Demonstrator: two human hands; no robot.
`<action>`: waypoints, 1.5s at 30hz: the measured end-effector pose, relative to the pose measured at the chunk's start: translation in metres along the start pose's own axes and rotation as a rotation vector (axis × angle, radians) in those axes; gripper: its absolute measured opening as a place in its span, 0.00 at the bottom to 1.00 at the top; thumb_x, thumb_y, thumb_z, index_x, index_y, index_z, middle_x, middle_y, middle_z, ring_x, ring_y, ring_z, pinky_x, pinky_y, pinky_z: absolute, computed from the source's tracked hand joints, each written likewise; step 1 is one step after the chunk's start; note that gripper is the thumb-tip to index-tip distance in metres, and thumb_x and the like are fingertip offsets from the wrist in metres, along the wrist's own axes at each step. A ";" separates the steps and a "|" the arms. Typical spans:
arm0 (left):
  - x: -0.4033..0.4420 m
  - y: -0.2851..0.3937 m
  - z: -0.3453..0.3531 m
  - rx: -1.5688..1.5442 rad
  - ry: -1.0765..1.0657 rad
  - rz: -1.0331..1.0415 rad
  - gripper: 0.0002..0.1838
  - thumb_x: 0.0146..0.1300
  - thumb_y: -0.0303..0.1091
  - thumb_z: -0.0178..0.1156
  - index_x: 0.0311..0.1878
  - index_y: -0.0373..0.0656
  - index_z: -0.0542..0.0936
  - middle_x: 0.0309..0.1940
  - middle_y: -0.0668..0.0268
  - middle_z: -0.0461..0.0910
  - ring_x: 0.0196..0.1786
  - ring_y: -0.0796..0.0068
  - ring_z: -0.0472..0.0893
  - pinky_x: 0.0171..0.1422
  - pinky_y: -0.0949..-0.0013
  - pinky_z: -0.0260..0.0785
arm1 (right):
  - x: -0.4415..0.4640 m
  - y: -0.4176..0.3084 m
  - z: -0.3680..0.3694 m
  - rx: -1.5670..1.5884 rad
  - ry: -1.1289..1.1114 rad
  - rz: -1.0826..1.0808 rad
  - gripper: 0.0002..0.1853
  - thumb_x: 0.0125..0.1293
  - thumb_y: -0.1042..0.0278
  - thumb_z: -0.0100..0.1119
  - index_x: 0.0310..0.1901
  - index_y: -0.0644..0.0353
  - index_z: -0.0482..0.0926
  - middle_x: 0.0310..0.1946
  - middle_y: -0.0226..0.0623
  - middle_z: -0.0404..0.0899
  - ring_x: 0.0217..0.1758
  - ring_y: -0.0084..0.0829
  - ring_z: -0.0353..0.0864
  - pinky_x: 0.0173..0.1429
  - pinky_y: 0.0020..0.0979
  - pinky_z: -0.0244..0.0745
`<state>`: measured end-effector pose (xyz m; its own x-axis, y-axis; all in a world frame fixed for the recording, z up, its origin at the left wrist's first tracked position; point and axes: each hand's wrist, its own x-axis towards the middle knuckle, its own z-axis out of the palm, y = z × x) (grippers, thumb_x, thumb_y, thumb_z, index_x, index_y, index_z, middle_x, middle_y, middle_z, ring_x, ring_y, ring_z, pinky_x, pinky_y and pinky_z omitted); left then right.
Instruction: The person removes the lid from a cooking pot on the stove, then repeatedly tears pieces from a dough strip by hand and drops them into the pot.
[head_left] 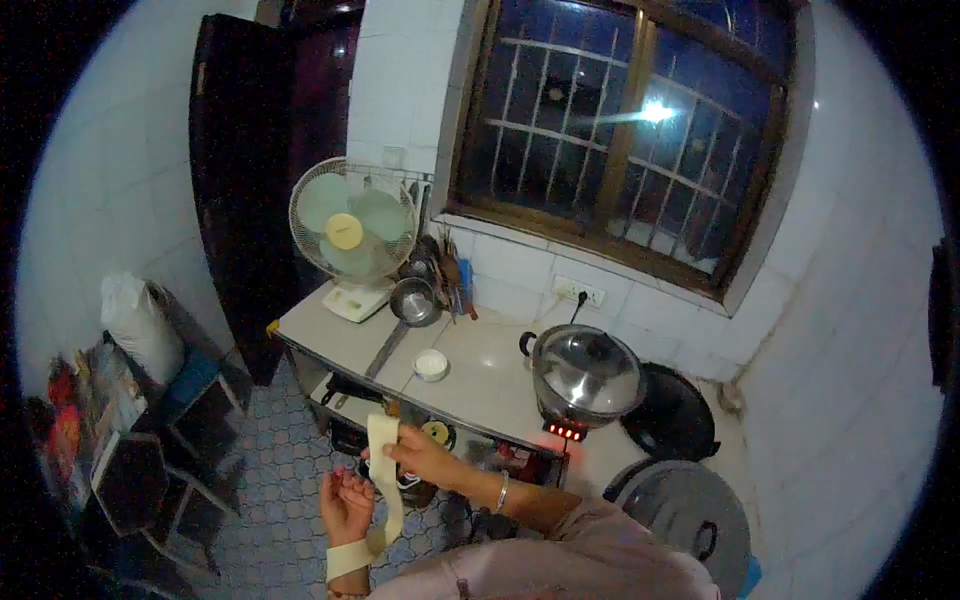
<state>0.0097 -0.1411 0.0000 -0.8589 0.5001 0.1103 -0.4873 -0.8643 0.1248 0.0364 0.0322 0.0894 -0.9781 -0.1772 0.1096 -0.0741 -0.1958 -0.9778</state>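
Observation:
A long pale yellow strip (384, 450) hangs between my two hands in the lower middle of the head view. Its upper end is pinched in my right hand (418, 455), which has a bracelet at the wrist. The lower end loops around the wrist of my left hand (348, 508). That hand is palm up with its fingers loosely curled and apart, and nothing shows in it. Whether the strip is cloth or something else, I cannot tell. Both hands are in front of the counter (480, 405), above the tiled floor.
A lidded pot (588, 375) stands on a cooker with red lights. Also there: a small white bowl (430, 365), a metal ladle (415, 302), a fan (350, 225), a black pan (668, 412) and a large grey lid (690, 520). Chairs and bags are at left.

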 end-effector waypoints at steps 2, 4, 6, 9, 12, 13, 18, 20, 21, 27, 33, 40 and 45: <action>0.002 0.000 0.006 0.080 -0.005 -0.019 0.13 0.63 0.41 0.48 0.39 0.41 0.75 0.34 0.66 0.77 0.38 0.74 0.76 0.45 0.68 0.69 | 0.000 0.027 0.000 -0.112 -0.038 -0.015 0.16 0.64 0.71 0.42 0.53 0.63 0.63 0.43 0.39 0.74 0.40 0.30 0.76 0.42 0.28 0.72; -0.002 -0.001 0.011 0.160 -0.011 -0.043 0.13 0.63 0.41 0.48 0.40 0.41 0.75 0.35 0.66 0.77 0.38 0.74 0.76 0.46 0.69 0.69 | -0.006 0.024 0.013 -0.506 0.026 -0.145 0.11 0.63 0.69 0.45 0.43 0.66 0.69 0.34 0.39 0.75 0.35 0.31 0.75 0.39 0.29 0.70; -0.009 -0.003 0.018 0.472 0.222 -0.041 0.14 0.63 0.42 0.49 0.42 0.41 0.74 0.40 0.66 0.76 0.41 0.74 0.75 0.47 0.71 0.68 | -0.016 0.006 0.016 -0.695 0.035 -0.134 0.10 0.61 0.66 0.48 0.35 0.67 0.68 0.28 0.43 0.72 0.32 0.37 0.74 0.36 0.33 0.68; -0.015 -0.010 0.027 0.501 0.135 -0.132 0.15 0.61 0.42 0.52 0.42 0.40 0.73 0.32 0.68 0.72 0.35 0.77 0.74 0.33 0.76 0.68 | -0.021 0.009 0.015 -0.831 0.006 -0.173 0.12 0.60 0.65 0.49 0.30 0.67 0.66 0.27 0.48 0.70 0.32 0.42 0.73 0.35 0.37 0.66; -0.019 -0.014 0.032 0.546 0.041 -0.128 0.14 0.61 0.40 0.53 0.45 0.40 0.71 0.35 0.67 0.74 0.38 0.76 0.74 0.37 0.75 0.68 | -0.023 0.013 0.012 -0.898 -0.002 -0.253 0.11 0.60 0.65 0.48 0.31 0.67 0.67 0.28 0.49 0.71 0.32 0.46 0.73 0.34 0.39 0.66; -0.019 -0.018 0.037 0.547 0.049 -0.132 0.14 0.61 0.40 0.53 0.45 0.40 0.71 0.35 0.67 0.74 0.38 0.76 0.74 0.37 0.75 0.68 | -0.024 0.012 0.012 -0.919 -0.066 -0.213 0.11 0.59 0.65 0.49 0.30 0.66 0.67 0.28 0.49 0.71 0.31 0.46 0.73 0.33 0.39 0.66; -0.017 -0.020 0.033 0.755 0.168 -0.040 0.13 0.60 0.35 0.53 0.45 0.39 0.70 0.40 0.65 0.75 0.38 0.75 0.76 0.43 0.73 0.68 | -0.025 0.018 0.014 -0.967 -0.264 -0.059 0.12 0.57 0.64 0.51 0.34 0.67 0.67 0.28 0.48 0.72 0.31 0.45 0.74 0.34 0.39 0.67; -0.021 -0.020 0.039 0.765 0.175 -0.031 0.13 0.59 0.34 0.53 0.45 0.39 0.71 0.38 0.65 0.75 0.38 0.75 0.76 0.43 0.73 0.68 | -0.026 0.038 0.012 -0.723 -0.114 -0.131 0.15 0.56 0.64 0.54 0.39 0.67 0.68 0.28 0.47 0.73 0.32 0.41 0.75 0.36 0.38 0.69; -0.021 -0.021 0.044 0.769 0.169 -0.016 0.12 0.59 0.33 0.54 0.44 0.38 0.71 0.37 0.65 0.75 0.37 0.76 0.75 0.43 0.73 0.68 | -0.029 0.031 0.013 -0.617 -0.053 -0.137 0.15 0.57 0.65 0.54 0.43 0.66 0.69 0.27 0.40 0.73 0.30 0.30 0.75 0.35 0.32 0.69; -0.022 -0.023 0.047 0.893 0.160 -0.093 0.12 0.57 0.31 0.55 0.43 0.37 0.72 0.35 0.64 0.77 0.36 0.78 0.76 0.41 0.75 0.68 | -0.026 0.035 0.005 -0.156 0.007 0.105 0.10 0.62 0.65 0.50 0.40 0.62 0.72 0.25 0.24 0.69 0.26 0.16 0.66 0.30 0.21 0.65; -0.019 -0.024 0.040 0.991 0.087 -0.131 0.12 0.56 0.31 0.56 0.41 0.35 0.73 0.34 0.66 0.77 0.33 0.80 0.75 0.38 0.77 0.67 | -0.027 0.038 0.004 0.066 0.194 0.151 0.10 0.62 0.65 0.50 0.40 0.62 0.74 0.27 0.24 0.71 0.28 0.16 0.67 0.32 0.20 0.65; -0.013 -0.032 0.035 0.991 0.203 -0.042 0.11 0.56 0.31 0.56 0.41 0.36 0.73 0.33 0.67 0.76 0.32 0.81 0.75 0.36 0.77 0.67 | -0.030 0.039 0.005 -0.342 0.063 -0.080 0.11 0.62 0.69 0.49 0.44 0.65 0.72 0.32 0.28 0.74 0.34 0.18 0.70 0.38 0.23 0.68; -0.012 -0.034 0.040 0.985 0.196 0.062 0.11 0.58 0.32 0.55 0.41 0.37 0.73 0.32 0.67 0.76 0.30 0.81 0.74 0.34 0.78 0.67 | -0.031 0.035 0.011 -0.201 0.113 -0.039 0.10 0.61 0.72 0.51 0.43 0.65 0.72 0.33 0.29 0.73 0.34 0.17 0.69 0.38 0.21 0.67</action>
<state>0.0423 -0.1157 0.0342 -0.9323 0.3616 -0.0091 -0.1697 -0.4151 0.8938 0.0662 0.0206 0.0533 -0.9884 -0.0620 0.1389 -0.1391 -0.0019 -0.9903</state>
